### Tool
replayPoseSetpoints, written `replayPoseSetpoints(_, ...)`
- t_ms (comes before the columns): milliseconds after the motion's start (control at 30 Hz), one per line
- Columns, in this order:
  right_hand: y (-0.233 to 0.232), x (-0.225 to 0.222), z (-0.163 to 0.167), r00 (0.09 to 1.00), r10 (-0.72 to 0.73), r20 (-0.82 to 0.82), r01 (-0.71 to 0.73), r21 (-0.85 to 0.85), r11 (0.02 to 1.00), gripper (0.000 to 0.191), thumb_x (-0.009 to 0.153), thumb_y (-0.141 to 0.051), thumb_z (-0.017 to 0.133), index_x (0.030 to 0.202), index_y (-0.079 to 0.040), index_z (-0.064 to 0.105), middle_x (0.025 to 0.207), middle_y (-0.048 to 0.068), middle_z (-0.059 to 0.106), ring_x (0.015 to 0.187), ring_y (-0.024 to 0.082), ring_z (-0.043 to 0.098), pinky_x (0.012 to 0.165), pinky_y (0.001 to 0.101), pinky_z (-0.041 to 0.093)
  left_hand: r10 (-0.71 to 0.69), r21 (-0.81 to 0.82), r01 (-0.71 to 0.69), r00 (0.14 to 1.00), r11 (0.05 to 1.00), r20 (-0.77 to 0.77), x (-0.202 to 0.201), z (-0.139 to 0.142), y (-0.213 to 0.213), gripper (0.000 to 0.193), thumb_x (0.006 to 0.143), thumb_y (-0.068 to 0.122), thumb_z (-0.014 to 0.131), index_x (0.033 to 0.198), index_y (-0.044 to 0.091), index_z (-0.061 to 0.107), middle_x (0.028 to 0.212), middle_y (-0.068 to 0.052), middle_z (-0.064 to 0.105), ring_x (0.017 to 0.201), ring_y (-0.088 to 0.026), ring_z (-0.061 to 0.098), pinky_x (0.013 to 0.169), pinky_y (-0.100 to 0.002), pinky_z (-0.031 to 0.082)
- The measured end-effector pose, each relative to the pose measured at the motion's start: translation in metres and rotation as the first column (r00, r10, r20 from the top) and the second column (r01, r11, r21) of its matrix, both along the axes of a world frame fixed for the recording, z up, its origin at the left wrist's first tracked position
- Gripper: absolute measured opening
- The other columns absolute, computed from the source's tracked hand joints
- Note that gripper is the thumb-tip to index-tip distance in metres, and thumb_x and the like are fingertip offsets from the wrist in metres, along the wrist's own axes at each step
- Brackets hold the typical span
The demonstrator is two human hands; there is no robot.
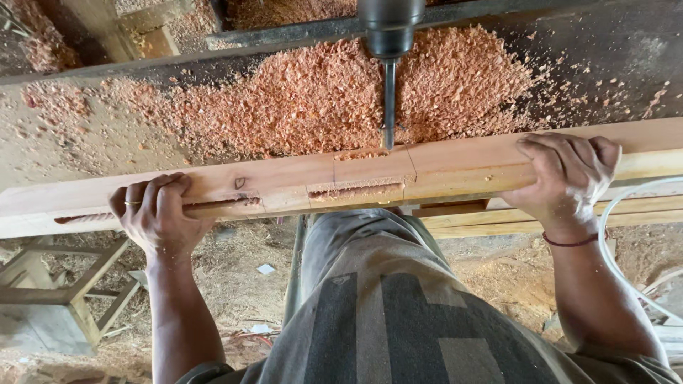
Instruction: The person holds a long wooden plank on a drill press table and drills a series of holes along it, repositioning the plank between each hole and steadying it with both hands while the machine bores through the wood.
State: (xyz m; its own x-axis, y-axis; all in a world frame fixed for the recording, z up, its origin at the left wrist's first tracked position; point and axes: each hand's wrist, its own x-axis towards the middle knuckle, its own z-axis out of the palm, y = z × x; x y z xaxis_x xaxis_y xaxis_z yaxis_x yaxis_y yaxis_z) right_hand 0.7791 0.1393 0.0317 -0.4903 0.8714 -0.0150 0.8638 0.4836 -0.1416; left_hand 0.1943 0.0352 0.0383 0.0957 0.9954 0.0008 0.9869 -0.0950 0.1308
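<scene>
A long pale wooden beam [455, 167] lies across the view on a machine bed, with pencil lines and rough slots cut into its near face. My left hand [153, 213] grips the beam's near edge at the left, a ring on one finger. My right hand [565, 174] clasps over the beam's top at the right, a red thread round the wrist. A dark drill head with a steel bit [388, 107] comes down from above, its tip at a shallow cut in the beam's top between my hands.
A heap of reddish wood shavings [320, 99] covers the bed behind the beam. A wooden stool frame [57, 284] stands on the sawdust floor at lower left. More planks [491, 220] lie under the beam at right, beside a white hose [612, 213].
</scene>
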Motion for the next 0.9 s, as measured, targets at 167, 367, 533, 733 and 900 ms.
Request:
replayPoseSetpoints(167, -0.003, 0.012, -0.013, 0.997, 0.044, 0.065, -0.049, 0.071, 0.996, 0.026, 0.092, -0.039, 0.083, 0.087, -0.017, 0.072, 0.098, -0.002, 0.078, 0.092, 0.012, 0.068, 0.101, 0.0325, 0.037, -0.015, 0.014, 0.015, 1.000, 1.000, -0.007, -0.004, -0.004, 0.004, 0.030, 0.091, 0.038, 0.085, 0.090, 0.016, 0.064, 0.107, 0.002, 0.075, 0.103, -0.021, 0.068, 0.100, -0.042, 0.044)
replayPoseSetpoints(367, -0.003, 0.017, -0.023, 1.000, 0.021, -0.018, -0.020, 0.064, 0.998, 0.022, 0.099, -0.040, 0.073, 0.094, -0.018, 0.071, 0.101, -0.004, 0.078, 0.094, 0.011, 0.069, 0.103, 0.0316, 0.037, -0.007, -0.009, 0.007, 1.000, 1.000, -0.011, -0.005, -0.002, 0.007, 0.040, 0.100, 0.051, 0.084, 0.092, 0.017, 0.064, 0.106, 0.004, 0.075, 0.102, -0.019, 0.069, 0.100, -0.041, 0.045)
replayPoseSetpoints(533, -0.002, 0.013, -0.020, 1.000, 0.020, 0.015, -0.021, 0.089, 0.996, 0.018, 0.099, -0.037, 0.074, 0.095, -0.020, 0.072, 0.103, -0.004, 0.079, 0.092, 0.011, 0.069, 0.101, 0.0317, 0.038, -0.024, 0.030, 0.024, 1.000, 0.999, -0.021, -0.003, 0.001, 0.013, 0.052, 0.095, 0.064, 0.080, 0.086, 0.016, 0.062, 0.099, 0.000, 0.074, 0.095, -0.022, 0.068, 0.094, -0.043, 0.046)
replayPoseSetpoints(733, 0.001, 0.011, -0.023, 1.000, 0.012, -0.002, -0.012, 0.085, 0.996, 0.016, 0.101, -0.034, 0.069, 0.094, -0.020, 0.072, 0.101, -0.004, 0.079, 0.094, 0.010, 0.069, 0.103, 0.0320, 0.038, -0.028, 0.024, 0.028, 0.999, 0.999, -0.026, -0.002, 0.004, 0.023, 0.047, 0.095, 0.060, 0.078, 0.088, 0.016, 0.061, 0.098, 0.001, 0.073, 0.093, -0.022, 0.067, 0.093, -0.042, 0.045)
replayPoseSetpoints(900, 0.005, 0.009, -0.022, 1.000, 0.009, 0.004, -0.009, 0.077, 0.997, 0.020, 0.101, -0.039, 0.071, 0.096, -0.020, 0.072, 0.101, -0.003, 0.079, 0.092, 0.011, 0.068, 0.102, 0.0320, 0.038, -0.031, 0.026, 0.031, 1.000, 0.999, -0.007, -0.003, 0.004, 0.025, 0.044, 0.094, 0.055, 0.079, 0.087, 0.015, 0.061, 0.098, 0.001, 0.073, 0.095, -0.023, 0.067, 0.094, -0.042, 0.045)
